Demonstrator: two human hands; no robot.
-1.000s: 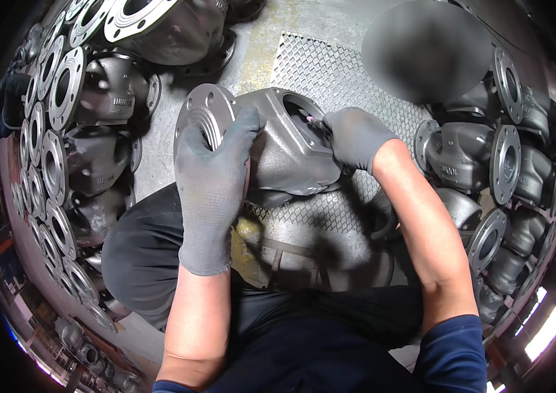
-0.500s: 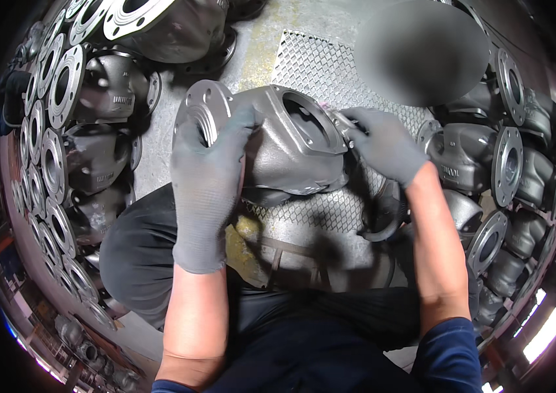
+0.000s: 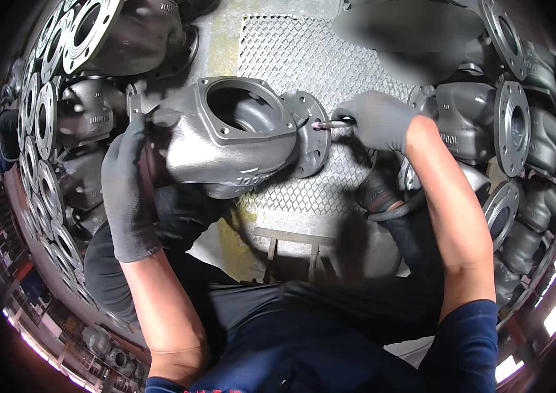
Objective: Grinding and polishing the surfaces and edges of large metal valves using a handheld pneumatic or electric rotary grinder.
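The gloved left hand (image 3: 126, 190) grips the left flange of a grey cast-iron valve body (image 3: 225, 141), which lies over the perforated metal work table (image 3: 304, 59). The gloved right hand (image 3: 376, 121) is closed around a slim grinding tool with a pink tip (image 3: 329, 124), its tip touching the valve body's right flange.

I am seeing a blurred patch (image 3: 409, 29) covering the top of the picture, so what lies there I cannot tell. My left hand (image 3: 127, 190) is hiding the near flange of the valve body (image 3: 225, 141). The right hand (image 3: 379, 121) is covering most of the small grinding tool (image 3: 330, 124); its grip is not showing. The stacked castings (image 3: 520, 124) are being cut off by the rim.
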